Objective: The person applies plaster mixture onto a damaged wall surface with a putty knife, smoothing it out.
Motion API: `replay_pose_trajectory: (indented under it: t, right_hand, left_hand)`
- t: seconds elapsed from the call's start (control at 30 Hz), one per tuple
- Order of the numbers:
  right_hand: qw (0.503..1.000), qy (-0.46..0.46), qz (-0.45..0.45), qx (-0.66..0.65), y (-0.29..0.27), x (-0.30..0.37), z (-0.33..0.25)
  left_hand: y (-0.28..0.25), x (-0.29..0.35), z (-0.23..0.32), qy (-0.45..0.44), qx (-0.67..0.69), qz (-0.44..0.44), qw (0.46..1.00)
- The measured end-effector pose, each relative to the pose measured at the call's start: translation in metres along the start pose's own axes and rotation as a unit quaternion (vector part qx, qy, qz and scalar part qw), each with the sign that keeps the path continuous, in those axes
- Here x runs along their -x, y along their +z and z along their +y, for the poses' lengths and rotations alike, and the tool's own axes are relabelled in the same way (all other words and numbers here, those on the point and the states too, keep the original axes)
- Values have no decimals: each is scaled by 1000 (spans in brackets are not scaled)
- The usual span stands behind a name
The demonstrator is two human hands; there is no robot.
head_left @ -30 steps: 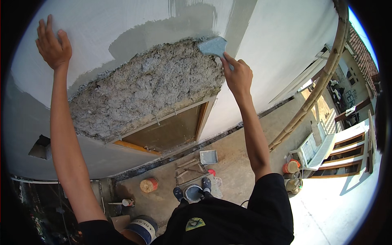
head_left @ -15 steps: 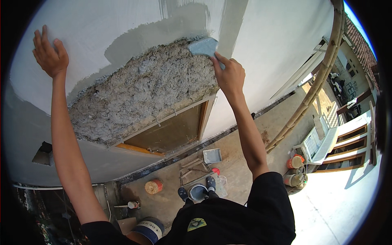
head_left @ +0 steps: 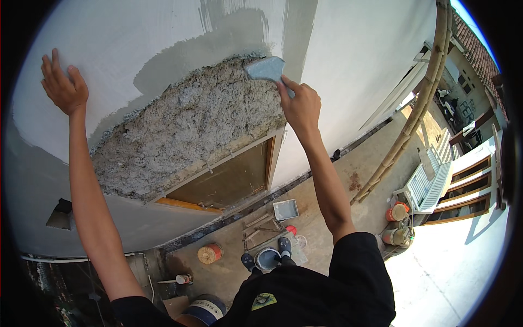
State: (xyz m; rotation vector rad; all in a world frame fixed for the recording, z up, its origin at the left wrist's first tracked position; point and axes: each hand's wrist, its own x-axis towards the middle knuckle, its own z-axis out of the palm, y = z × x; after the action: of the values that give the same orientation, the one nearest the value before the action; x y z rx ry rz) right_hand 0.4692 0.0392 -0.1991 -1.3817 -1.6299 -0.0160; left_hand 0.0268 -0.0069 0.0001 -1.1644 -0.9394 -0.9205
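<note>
The right hand (head_left: 301, 109) pinches a blue-grey putty scraper (head_left: 266, 69) between thumb and fingers, at the upper-right edge of the rough bare patch (head_left: 190, 125) above a framed brown panel (head_left: 226, 177). The left hand (head_left: 66, 90), fingers slightly spread, seems to rest on the white wall (head_left: 354, 65), though contact is hard to confirm.

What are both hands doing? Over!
Left hand: open at smooth white wall. Right hand: holding flat blue-grey scraper at rough grey patch. Round whitish-rimmed bucket between feet.
</note>
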Motion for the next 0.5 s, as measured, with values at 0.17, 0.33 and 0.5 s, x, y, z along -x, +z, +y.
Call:
replay_pose_trajectory:
  t: [0.17, 0.33, 0.5]
  right_hand:
    - [999, 25, 17, -21, 14, 0, 21]
    - [998, 44, 18, -52, 20, 3, 27]
    - [997, 28, 45, -59, 29, 9, 33]
  left_hand:
    - [-2, 1, 4, 4, 4, -1, 1000]
    - [1, -2, 6, 2, -1, -3, 1000]
    - [-1, 1, 3, 6, -2, -9, 1000]
